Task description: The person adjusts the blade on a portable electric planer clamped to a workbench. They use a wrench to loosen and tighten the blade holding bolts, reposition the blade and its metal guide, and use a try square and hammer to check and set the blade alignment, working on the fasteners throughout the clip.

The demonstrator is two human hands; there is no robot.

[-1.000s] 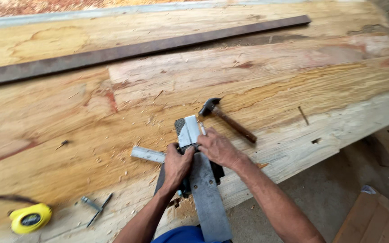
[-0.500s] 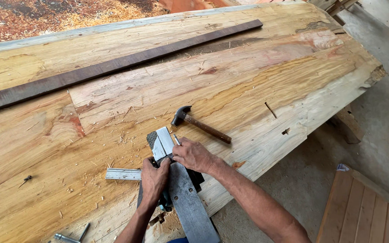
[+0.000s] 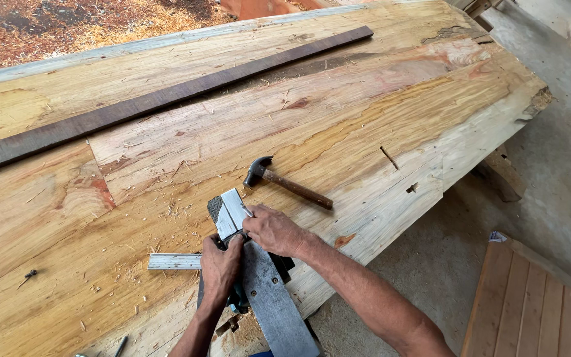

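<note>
Upturned grey metal planer (image 3: 259, 277) (sole facing up) lies on the slab's near edge.

Left hand (image 3: 221, 268) curled in a grip, right hand (image 3: 271, 229) pressed flat — forearms converging, nearly touching

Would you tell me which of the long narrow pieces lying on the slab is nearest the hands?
The short ribbed metal strip beside the left hand; the long dark wooden strip lies far across the slab.

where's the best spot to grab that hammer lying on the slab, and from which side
Probably the brown handle of the hammer, near its free end at lower right, coming from above. It lies flat on the wooden slab with the dark head pointing upper left and bare wood around the handle. The right hand is closest; both it and the left hand are on the metal tool.
</note>
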